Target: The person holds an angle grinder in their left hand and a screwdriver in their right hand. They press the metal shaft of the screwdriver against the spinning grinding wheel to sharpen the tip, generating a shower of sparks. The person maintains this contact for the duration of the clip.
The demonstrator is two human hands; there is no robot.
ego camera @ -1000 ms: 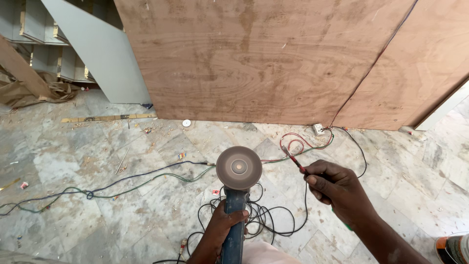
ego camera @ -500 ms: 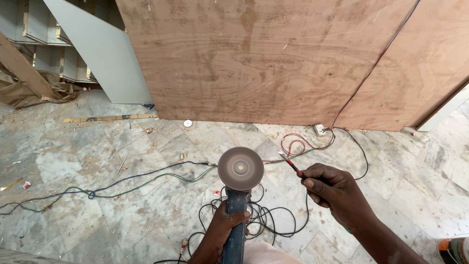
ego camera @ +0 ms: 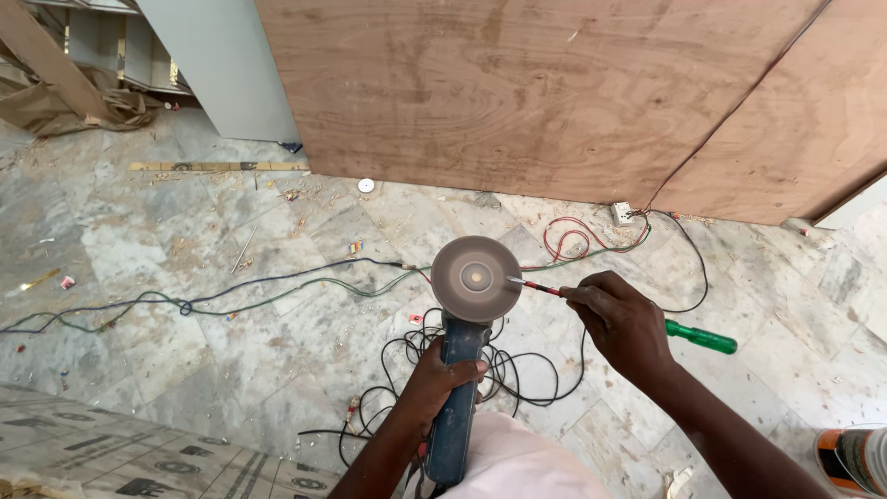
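I have the grinder (ego camera: pixel 459 370) gripped in my left hand (ego camera: pixel 434 383), fingers wrapped tight around its blue body, held out over the floor with the disc (ego camera: pixel 475 277) facing up toward me. My right hand (ego camera: pixel 624 323) pinches a thin red-handled tool (ego camera: pixel 534 287) whose metal tip touches the disc's right edge. I judge the grinder heavy and rigid, front-weighted by the head, so the barrel where I hold it is the sound grip; the disc looks abrasive and brittle at the rim, nothing to touch. The thin tool looks light and stiff, easy to slip between fingertips. Below lies a dusty marble floor (ego camera: pixel 185 259) with loose cables (ego camera: pixel 277 282) and a green screwdriver (ego camera: pixel 702 338) just beside my right hand. Plywood sheets (ego camera: pixel 517 92) lean along the far side.
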